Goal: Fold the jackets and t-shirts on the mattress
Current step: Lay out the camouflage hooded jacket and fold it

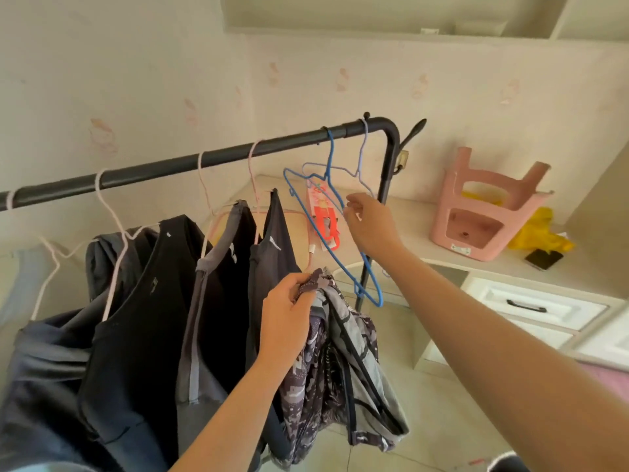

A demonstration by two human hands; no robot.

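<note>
Vertically, camo jacket (pixel 343 369) hangs from clenched left grip (pixel 289 318), right grip (pixel 369 223) pinching tilted blue hanger (pixel 331 148)

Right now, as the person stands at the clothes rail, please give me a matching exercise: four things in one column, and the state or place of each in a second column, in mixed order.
Column 1
1. left hand
2. right hand
3. pink stool
4. black phone

Column 2
a. upside down on the desk
b. pinches the blue hanger
c. flat on the desk, beside the yellow cloth
d. grips the patterned jacket

Pairs: 1-d, 2-b, 3-a, 4-c
</note>
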